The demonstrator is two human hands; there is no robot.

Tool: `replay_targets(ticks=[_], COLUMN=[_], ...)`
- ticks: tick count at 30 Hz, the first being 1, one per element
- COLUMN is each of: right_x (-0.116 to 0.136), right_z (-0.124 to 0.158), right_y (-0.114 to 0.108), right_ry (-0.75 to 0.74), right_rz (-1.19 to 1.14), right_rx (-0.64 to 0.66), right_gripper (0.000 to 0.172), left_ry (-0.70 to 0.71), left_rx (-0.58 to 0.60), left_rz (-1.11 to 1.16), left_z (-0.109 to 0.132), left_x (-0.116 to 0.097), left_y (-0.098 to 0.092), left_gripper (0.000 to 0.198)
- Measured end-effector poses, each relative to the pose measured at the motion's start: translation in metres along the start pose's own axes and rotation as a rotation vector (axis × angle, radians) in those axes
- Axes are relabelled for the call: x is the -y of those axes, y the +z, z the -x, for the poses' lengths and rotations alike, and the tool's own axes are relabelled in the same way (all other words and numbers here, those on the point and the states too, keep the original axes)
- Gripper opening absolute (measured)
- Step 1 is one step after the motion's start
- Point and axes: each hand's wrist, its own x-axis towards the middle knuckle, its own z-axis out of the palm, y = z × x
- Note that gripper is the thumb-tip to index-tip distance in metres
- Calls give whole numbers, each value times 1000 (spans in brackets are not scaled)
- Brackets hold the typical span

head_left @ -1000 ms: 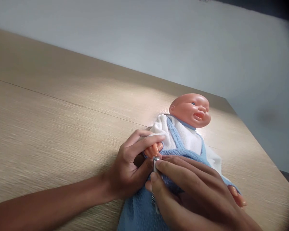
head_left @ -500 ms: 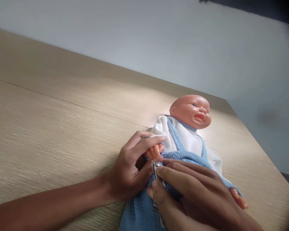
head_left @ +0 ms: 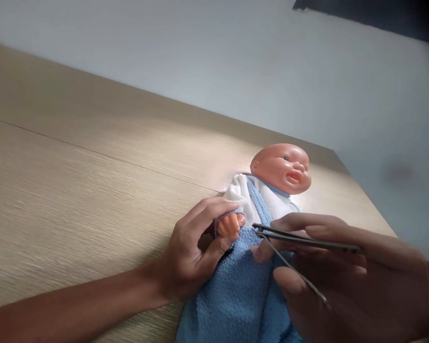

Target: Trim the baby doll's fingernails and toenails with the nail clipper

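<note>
Where the wooden table [head_left: 75, 190] runs off to the left, a bare arm comes in from the bottom corner and lies across it. A thin line crosses the table top above the arm. At the end of the arm is the left hand [head_left: 191, 252]. Its thumb and fingers are curled round the doll's little hand [head_left: 230, 225] and pinch it from both sides, so the tiny orange fingers stick out.

Next comes the doll [head_left: 282, 169]. It lies on its back on the table with its bald head up near the far edge. A blue towel [head_left: 236, 290] is wrapped round its body like a little bag, and only the head and the one small hand poke out. A white cloth [head_left: 241, 193] shows at its shoulder and chest, under the blue.

Right of the small hand is a shiny nail clipper [head_left: 300, 240]. Its two metal arms are spread apart, and its tip is just beside the doll's fingers but not touching them. The right hand [head_left: 350, 281] grips it, fingers along the top arm and thumb under the lower one. This big hand is blurry and hides the doll's right side.

Behind it all is a pale wall [head_left: 236, 62].
</note>
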Motion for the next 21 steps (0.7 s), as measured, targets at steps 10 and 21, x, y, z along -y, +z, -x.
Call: replay_targets(ticks=[10,21], right_x=[11,5], right_z=[-6,-2], right_y=[7,-27], right_ry=[269,-216], right_rz=[-148,163], right_rx=[-27,303], right_gripper=[32,34], left_ry=[35,48], left_rx=[44,59], left_rz=[-136,-184], left_z=[5,5], left_x=[-6,-4], left_y=[-4,-5], left_gripper=[46,44])
